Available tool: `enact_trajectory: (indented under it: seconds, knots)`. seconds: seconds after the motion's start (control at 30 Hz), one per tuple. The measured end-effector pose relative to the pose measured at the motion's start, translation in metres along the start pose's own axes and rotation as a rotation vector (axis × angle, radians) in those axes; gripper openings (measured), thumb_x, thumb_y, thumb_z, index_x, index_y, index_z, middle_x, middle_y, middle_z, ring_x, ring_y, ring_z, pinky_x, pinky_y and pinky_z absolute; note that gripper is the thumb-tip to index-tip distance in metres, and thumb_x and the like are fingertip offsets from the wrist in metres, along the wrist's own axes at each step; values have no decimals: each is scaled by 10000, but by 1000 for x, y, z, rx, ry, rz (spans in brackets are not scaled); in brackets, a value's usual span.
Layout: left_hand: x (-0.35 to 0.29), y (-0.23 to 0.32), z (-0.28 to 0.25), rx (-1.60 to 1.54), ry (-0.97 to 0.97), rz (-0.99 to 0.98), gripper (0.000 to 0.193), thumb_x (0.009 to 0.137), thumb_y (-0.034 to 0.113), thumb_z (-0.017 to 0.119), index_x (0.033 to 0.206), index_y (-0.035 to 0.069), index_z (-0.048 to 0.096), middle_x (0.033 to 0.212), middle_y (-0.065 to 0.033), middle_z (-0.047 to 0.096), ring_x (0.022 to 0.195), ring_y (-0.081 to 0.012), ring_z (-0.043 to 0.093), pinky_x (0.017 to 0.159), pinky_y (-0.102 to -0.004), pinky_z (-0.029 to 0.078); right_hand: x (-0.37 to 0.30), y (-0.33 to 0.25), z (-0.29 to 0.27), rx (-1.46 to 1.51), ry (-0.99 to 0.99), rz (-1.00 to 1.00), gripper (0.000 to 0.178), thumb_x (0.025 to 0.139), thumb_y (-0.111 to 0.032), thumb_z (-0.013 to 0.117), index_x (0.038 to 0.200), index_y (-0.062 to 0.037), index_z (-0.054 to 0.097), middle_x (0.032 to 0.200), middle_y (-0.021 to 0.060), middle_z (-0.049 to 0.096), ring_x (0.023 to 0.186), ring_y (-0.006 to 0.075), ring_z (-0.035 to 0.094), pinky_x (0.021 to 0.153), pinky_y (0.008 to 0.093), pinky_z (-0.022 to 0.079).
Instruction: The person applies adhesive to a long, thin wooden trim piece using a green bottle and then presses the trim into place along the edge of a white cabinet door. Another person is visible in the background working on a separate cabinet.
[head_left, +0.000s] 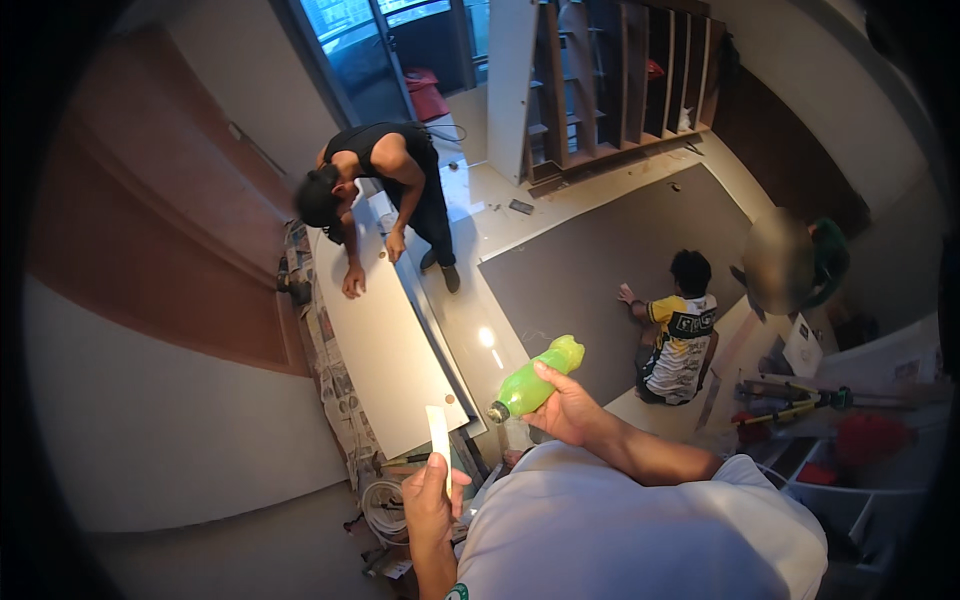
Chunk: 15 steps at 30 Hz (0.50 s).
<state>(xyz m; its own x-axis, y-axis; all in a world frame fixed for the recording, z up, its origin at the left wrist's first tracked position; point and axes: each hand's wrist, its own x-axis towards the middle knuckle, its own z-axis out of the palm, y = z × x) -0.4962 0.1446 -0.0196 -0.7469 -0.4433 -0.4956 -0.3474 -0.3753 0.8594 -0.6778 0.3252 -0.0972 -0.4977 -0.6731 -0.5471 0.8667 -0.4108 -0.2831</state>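
Observation:
My left hand [430,497] is closed on a thin, pale flat strip [438,432], held upright between thumb and fingers. My right hand [568,408] is wrapped round a green plastic bottle [530,387]. The bottle lies tilted in the grip, its dark-capped end low and pointing left, its rounded base up and to the right. A gap separates the strip from the bottle. Just beyond the strip is the near end of a long white panel [375,345], which has small round holes. Whether the bottle holds anything, I cannot tell.
A person in black [385,180] leans over the panel's far end. Another person [682,335] crouches on a large grey sheet [590,260]; a third [800,260] is at the right. Wooden shelving [620,85] stands behind. A coiled hose [388,510] and yellow-handled tools [790,408] lie nearby.

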Motion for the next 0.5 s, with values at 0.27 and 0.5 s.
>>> enact_trajectory:
  seconds: [0.27, 0.5]
  knots:
    - [11, 0, 20, -105, 20, -9, 561, 1048, 454, 476, 661, 61, 577, 500, -24, 502, 421, -106, 454, 430, -242, 358, 26, -36, 22, -71, -42, -2, 405, 984, -395, 611, 1247, -101, 519, 1215, 87, 631, 1128, 206, 630, 955, 362, 531]
    - [19, 14, 22, -247, 122, -32, 606, 1047, 500, 451, 644, 61, 558, 482, -24, 470, 383, -102, 404, 390, -234, 322, 50, -52, 37, -57, -52, 28, 395, 976, -406, 624, 1210, -95, 561, 1166, 81, 668, 1044, 194, 667, 847, 320, 563]
